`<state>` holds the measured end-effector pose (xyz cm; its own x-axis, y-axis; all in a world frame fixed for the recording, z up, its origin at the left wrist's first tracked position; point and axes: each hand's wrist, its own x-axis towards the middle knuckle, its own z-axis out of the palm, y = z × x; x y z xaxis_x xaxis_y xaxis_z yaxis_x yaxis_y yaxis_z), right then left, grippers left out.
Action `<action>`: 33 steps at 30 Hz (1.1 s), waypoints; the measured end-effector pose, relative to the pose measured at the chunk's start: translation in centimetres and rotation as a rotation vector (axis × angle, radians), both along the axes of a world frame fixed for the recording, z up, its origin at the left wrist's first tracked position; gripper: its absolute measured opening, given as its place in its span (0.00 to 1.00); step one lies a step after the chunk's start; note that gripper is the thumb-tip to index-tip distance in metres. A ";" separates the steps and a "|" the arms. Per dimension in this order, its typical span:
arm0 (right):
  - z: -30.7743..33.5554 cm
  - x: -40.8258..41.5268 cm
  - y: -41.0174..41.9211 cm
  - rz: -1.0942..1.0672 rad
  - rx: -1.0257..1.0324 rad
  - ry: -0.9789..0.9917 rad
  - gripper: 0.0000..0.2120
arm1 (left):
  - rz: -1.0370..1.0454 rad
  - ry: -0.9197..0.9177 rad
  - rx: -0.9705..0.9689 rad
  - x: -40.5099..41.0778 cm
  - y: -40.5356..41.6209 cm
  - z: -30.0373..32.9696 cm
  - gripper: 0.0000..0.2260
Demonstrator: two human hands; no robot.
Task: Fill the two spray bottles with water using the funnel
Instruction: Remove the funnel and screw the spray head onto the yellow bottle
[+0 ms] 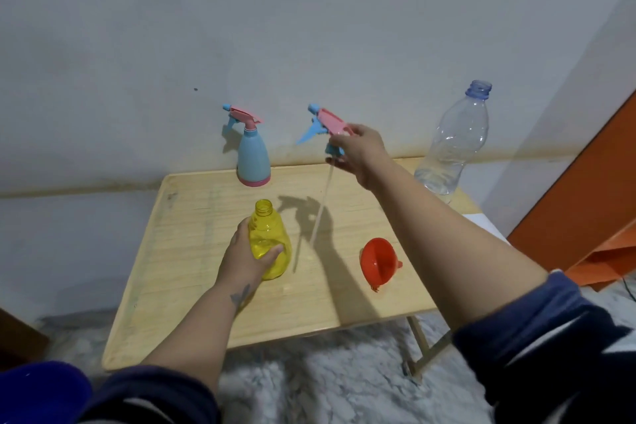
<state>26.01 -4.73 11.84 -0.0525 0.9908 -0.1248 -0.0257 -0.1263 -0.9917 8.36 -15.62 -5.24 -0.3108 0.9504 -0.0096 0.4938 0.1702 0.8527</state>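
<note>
Yellow spray bottle stands at the table's centre, neck open, trigger head off. My left hand is wrapped round its lower body from 8 o'clock, thumb across the front, to keep a light, apparently empty bottle from tipping while the mouth is uncovered.

Trigger head, pink with blue lever and nozzle, is pinched in my right hand, lifted clear at 1 o'clock of the yellow bottle. Its dip tube hangs down slantwise, tip above the table and outside the neck, so the head is fully out. It needs setting down somewhere the tube won't drag.

Red funnel lies on its side at 3 o'clock of the yellow bottle, near but not touching, bowl facing me. Judgement: next it goes spout-down into the open neck.

Blue spray bottle stands at 12 o'clock near the far edge, head screwed on; not started.

Clear water bottle, uncapped, at 2 o'clock on the far right corner, appears to lean toward the wall. It looks partly filled; I cannot tell the level. It is kept out of the working area until pouring.

Wooden table is bare elsewhere. Progress: early, no filling done.
</note>
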 end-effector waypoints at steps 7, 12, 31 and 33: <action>4.2 -3.5 -3.0 -0.004 0.318 0.124 0.14 | 0.001 -0.005 -0.027 0.1 0.0 0.1 0.36; 4.0 -5.2 -3.5 -0.032 0.448 0.039 0.17 | -0.002 -0.013 -0.026 0.2 0.0 0.1 0.36; -6.9 -5.5 -5.8 0.220 0.223 -0.162 0.18 | 0.045 -0.028 0.098 1.1 -0.7 1.2 0.30; -5.9 -5.1 -5.1 0.292 0.140 -0.109 0.25 | 0.027 -0.076 0.122 1.3 -0.8 1.6 0.30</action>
